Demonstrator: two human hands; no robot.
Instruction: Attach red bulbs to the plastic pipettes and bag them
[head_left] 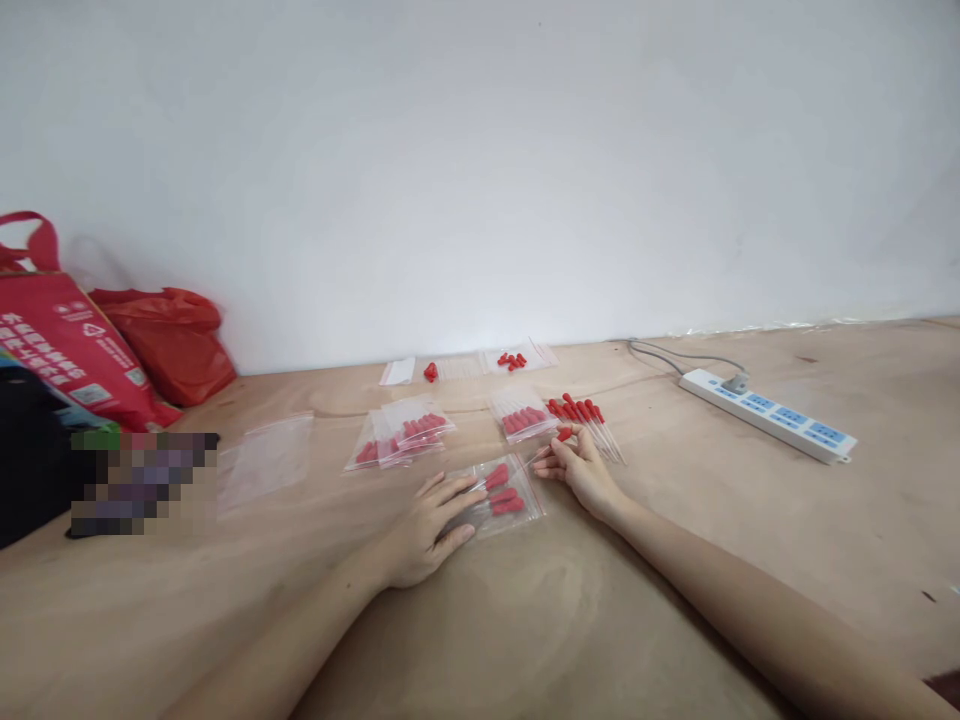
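My left hand (439, 520) lies with its fingers stretched over a clear zip bag (529, 512) that holds several droppers with red rubber bulbs. In a pinch, my right hand (581, 470) grips the red bulb of a single dropper (564, 434), whose thin clear tube points left toward the bag's right edge. Just beyond that hand lies a row of loose red-bulbed droppers (589, 410). A filled zip bag of droppers (523, 418) sits behind the bag under my left hand. Overlapping filled bags (411, 432) lie farther left.
Loose red bulbs (512, 361) and clear tubes (463, 367) lie near the wall. An empty zip bag (266, 458) rests at left, beside a blurred-out object (146, 485). Red bags (169, 335) stand at the far left. A power strip (769, 412) with a plugged-in cord lies at right.
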